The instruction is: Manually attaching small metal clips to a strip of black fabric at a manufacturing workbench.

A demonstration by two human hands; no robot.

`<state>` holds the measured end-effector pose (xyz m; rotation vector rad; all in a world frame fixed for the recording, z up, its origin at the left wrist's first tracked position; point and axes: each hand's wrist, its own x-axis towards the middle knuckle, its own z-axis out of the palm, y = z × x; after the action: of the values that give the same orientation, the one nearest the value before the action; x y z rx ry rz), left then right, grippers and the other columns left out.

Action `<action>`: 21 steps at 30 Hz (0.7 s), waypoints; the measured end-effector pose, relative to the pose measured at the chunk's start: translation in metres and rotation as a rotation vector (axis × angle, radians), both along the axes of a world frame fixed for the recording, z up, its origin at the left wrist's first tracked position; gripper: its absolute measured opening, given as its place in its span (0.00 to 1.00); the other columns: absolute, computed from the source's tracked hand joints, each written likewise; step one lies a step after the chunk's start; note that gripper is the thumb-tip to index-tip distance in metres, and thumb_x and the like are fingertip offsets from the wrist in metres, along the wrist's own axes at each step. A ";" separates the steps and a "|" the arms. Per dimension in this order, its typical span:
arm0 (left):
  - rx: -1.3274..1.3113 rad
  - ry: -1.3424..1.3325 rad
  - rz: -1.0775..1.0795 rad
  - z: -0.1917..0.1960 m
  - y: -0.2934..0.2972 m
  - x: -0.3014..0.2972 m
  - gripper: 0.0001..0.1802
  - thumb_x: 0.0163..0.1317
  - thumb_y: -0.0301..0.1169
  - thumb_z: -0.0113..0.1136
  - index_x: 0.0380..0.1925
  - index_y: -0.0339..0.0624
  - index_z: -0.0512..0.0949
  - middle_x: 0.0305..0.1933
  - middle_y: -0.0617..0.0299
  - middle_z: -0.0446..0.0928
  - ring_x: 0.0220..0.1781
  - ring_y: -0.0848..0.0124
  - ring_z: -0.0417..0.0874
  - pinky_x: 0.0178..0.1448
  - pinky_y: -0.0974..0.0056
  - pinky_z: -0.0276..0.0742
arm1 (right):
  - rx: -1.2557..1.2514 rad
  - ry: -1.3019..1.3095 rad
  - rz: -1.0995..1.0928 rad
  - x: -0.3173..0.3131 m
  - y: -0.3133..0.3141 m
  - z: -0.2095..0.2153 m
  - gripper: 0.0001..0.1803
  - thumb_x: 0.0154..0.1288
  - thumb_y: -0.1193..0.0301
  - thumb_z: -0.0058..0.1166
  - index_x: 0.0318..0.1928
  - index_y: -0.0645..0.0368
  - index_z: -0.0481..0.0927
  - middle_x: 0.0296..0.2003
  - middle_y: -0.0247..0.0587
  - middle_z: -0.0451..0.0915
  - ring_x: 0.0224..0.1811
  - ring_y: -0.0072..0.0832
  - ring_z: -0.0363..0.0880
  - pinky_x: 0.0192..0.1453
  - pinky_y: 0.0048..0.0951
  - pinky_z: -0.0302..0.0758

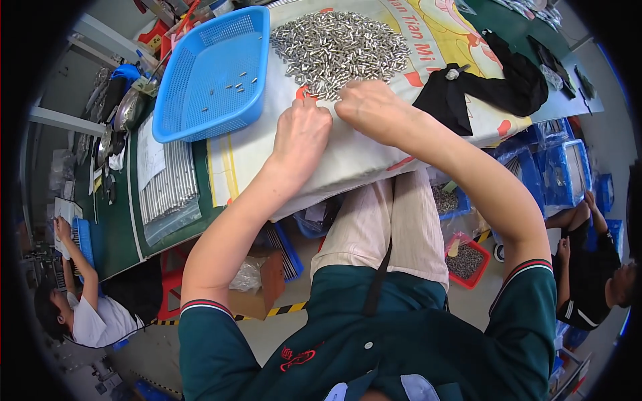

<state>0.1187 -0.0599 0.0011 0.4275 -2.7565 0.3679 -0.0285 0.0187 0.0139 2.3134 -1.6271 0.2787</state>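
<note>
A broad heap of small silvery metal pins (341, 47) lies on a printed white cloth (254, 160) over the table. At the near edge of the heap, my left hand (304, 129) is closed, its fingers pressed together. My right hand (371, 109), also closed, is just beside it with the knuckles up. Whatever the fingertips hold is too small or hidden to make out. Left of the heap, a blue plastic basket (184, 73) has several of the same pins scattered on its floor.
Black cloth (468, 87) lies right of the heap. Bagged metal rods (170, 187) rest on the green table at left. Below stand a cardboard box (264, 287) and a red bin (468, 264) of small parts. One person (100, 314) sits far left, another (592, 274) far right.
</note>
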 end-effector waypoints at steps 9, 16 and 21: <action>0.460 0.334 -0.075 0.022 -0.033 -0.011 0.04 0.51 0.23 0.56 0.29 0.36 0.76 0.28 0.52 0.76 0.32 0.57 0.78 0.34 0.58 0.74 | 0.008 -0.306 -0.154 -0.019 -0.018 0.014 0.04 0.44 0.74 0.52 0.23 0.62 0.78 0.22 0.44 0.76 0.28 0.40 0.78 0.33 0.38 0.74; 1.194 1.001 -0.149 0.007 -0.035 -0.050 0.05 0.61 0.25 0.54 0.35 0.36 0.73 0.29 0.62 0.77 0.28 0.77 0.78 0.32 0.72 0.74 | -0.371 -1.072 -0.191 -0.032 -0.064 -0.001 0.07 0.53 0.73 0.56 0.33 0.63 0.80 0.26 0.42 0.79 0.23 0.29 0.77 0.27 0.27 0.72; 1.357 1.048 -0.077 -0.001 -0.032 -0.052 0.05 0.63 0.24 0.52 0.38 0.37 0.73 0.33 0.64 0.76 0.34 0.78 0.78 0.38 0.74 0.75 | -0.479 -1.083 -0.078 -0.031 -0.056 -0.013 0.05 0.52 0.79 0.57 0.32 0.62 0.78 0.27 0.39 0.76 0.28 0.27 0.74 0.26 0.24 0.70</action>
<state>0.0663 -0.0922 0.0001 0.5458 -1.5670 -1.3953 -0.0595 -0.0371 0.0012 1.7472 -1.7163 1.9023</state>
